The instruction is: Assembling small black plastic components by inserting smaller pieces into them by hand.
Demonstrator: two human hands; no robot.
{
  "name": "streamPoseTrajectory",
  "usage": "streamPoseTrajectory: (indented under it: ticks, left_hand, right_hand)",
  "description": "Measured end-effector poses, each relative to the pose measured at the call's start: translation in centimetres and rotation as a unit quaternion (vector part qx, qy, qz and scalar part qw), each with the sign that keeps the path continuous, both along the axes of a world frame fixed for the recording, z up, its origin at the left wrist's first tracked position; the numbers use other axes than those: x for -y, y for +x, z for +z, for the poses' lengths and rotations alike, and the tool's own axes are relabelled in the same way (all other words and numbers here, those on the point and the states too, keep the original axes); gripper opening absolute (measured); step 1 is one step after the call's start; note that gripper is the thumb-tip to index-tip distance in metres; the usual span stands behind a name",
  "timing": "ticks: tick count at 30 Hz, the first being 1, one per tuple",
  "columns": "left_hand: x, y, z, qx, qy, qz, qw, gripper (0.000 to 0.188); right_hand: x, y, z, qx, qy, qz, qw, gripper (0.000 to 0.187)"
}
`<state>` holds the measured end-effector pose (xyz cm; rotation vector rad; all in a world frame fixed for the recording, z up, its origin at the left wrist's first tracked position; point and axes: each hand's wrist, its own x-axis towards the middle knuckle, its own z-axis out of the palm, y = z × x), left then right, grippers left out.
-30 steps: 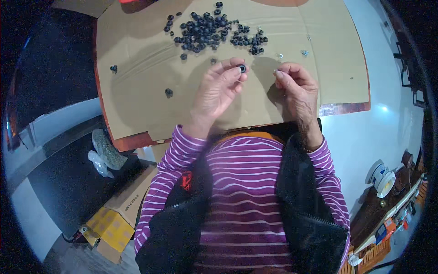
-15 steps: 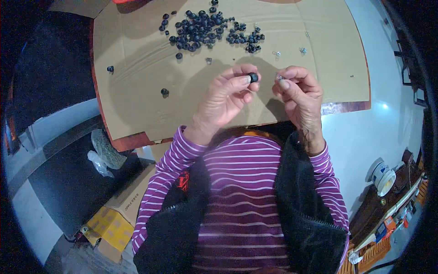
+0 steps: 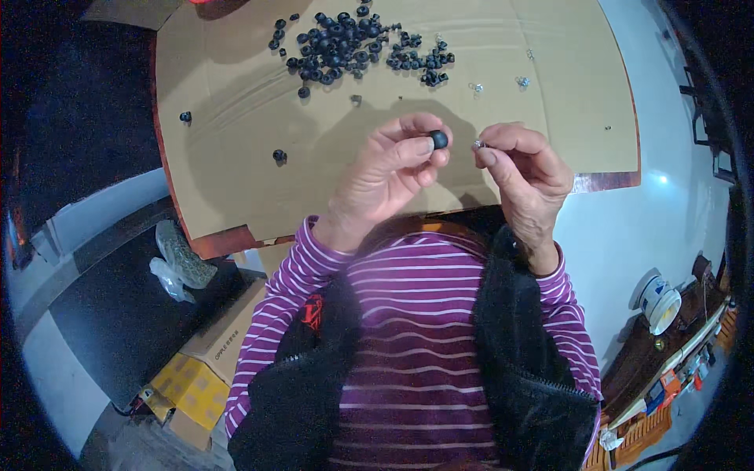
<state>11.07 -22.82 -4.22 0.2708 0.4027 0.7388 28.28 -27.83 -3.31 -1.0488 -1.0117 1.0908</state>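
- Left of frame: one black piece (image 3: 185,117) sits alone near the edge of the cardboard sheet (image 3: 236,184). A second loose piece (image 3: 280,156) lies lower and further right. I read both as set apart from the heap; the reason I can't tell.
- Upper middle: heap of black caps (image 3: 338,47), rounded, some showing a hollow. The spot looks chosen for reach, with bare cardboard left in front of the hands.
- Centre: my left hand (image 3: 385,161) comes up from below, thumb and fingertips clamped on one black cap (image 3: 439,140). I judge the fingertip hold keeps most of its surface exposed and facing the other hand.
- Upper centre, right of the heap: cluster of smaller black parts (image 3: 422,59), probably grouped by size.
- Held cap, mid-frame above the cardboard: round, dark, matte, with a soft highlight on top. Any hollow side is turned from me.
- Right of centre: my right hand (image 3: 530,169) has thumb and forefinger pinched together on a small silvery bit (image 3: 478,144). So tiny a piece seems to call for fingertips alone. Its exact shape I can't resolve.
- Upper right: shiny clump (image 3: 523,82) resting on the cardboard, near the right hand, presumably for easy pick-up.
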Motion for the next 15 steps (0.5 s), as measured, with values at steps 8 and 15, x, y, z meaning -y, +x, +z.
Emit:
streamPoseTrajectory:
  ticks: [8, 15]
  left_hand:
    - [0.21, -0.13, 0.27, -0.006, 0.009, 0.002, 1.0, 0.022]
    - [0.16, -0.3, 0.55, -0.018, 0.015, -0.008, 1.0, 0.024]
  right_hand:
    - [0.02, -0.1, 0.5, 0.016, 0.056, 0.03, 0.998, 0.016]
    - [0.33, 0.04, 0.71, 0.041, 0.026, 0.042, 0.998, 0.015]
